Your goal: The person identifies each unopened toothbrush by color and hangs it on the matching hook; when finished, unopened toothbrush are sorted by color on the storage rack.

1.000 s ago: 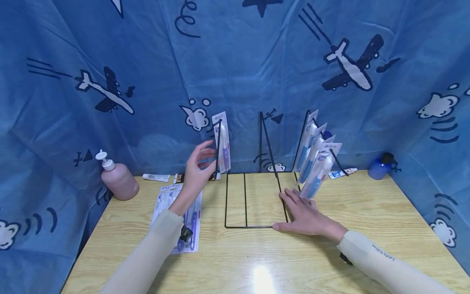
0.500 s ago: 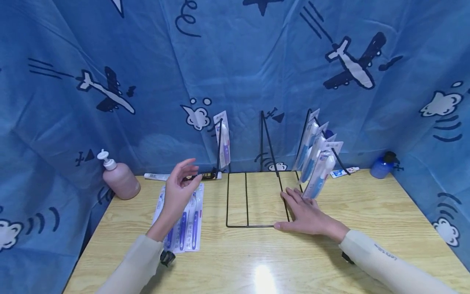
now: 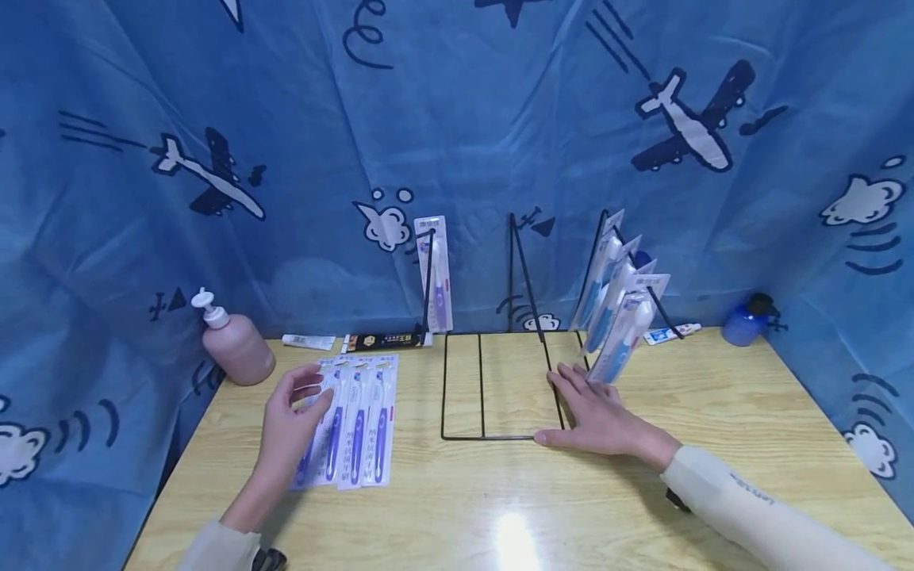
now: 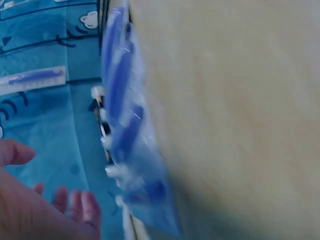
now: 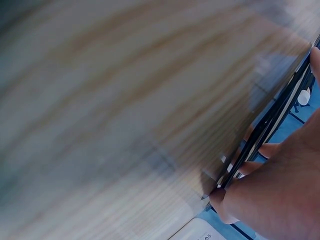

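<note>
1. Left hand [image 3: 289, 424] hovering over toothbrush packs [image 3: 357, 420] lying flat on table [image 3: 714, 444] — fingers loosely spread, gripping nothing.
2. Right hand [image 3: 596, 420] pressing flat (fingers straight) on wire rack [image 3: 500, 381] base — rack standing mid-table.

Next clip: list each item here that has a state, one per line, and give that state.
Left hand: open, over the flat toothbrush packs lying on the wooden table.
Right hand: open, flat on the black wire rack.
Single purple toothbrush pack: hanging on left hook.
Blue toothbrush packs: hanging on right hook.
Pink pump bottle: upright.
</note>
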{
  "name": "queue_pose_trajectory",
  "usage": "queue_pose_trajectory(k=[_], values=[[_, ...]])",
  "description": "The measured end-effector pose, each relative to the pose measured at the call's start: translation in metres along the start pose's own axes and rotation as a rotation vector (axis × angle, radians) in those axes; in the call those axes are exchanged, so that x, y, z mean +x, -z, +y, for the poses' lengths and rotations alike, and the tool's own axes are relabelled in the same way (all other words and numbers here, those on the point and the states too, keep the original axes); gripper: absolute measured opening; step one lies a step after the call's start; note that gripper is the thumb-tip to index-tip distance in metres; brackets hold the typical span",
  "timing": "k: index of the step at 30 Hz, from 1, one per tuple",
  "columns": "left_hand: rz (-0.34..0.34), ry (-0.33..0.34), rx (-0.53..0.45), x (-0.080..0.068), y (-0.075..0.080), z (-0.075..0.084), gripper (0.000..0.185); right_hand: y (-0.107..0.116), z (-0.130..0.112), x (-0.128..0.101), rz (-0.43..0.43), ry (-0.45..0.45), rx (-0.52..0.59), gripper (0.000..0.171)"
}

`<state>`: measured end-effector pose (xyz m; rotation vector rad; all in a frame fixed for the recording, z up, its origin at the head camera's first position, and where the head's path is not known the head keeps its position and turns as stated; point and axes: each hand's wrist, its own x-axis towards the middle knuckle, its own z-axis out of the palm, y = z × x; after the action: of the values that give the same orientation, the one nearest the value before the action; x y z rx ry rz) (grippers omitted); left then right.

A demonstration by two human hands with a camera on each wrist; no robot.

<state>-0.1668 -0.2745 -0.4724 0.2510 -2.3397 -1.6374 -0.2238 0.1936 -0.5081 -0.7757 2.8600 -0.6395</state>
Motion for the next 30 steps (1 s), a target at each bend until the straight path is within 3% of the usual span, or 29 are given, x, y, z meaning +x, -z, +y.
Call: queue_pose_trajectory(k=[5,11,19,23,30], values=[[-0.007,0.12,0.091,-0.004,0.012,-0.014,0.06,0.001,0.0,0.0,-0.001,-0.001,0.004,0.111],[-0.034,0.218,0.242,-0.004,0.02,-0.026,0.074,0.0,0.0,0.001,0.007,0.012,-0.008,0.11],[-0.096,0.245,0.385,0.004,0.031,-0.034,0.066,0.0,0.0,0.001,0.004,0.009,-0.006,0.11],[-0.141,0.287,0.419,0.007,0.036,-0.032,0.063,0.001,0.0,0.001,0.0,0.004,0.001,0.111],[-0.192,0.384,0.391,0.008,0.04,-0.027,0.062,0.001,0.002,0.001,-0.007,-0.003,0.004,0.111]])
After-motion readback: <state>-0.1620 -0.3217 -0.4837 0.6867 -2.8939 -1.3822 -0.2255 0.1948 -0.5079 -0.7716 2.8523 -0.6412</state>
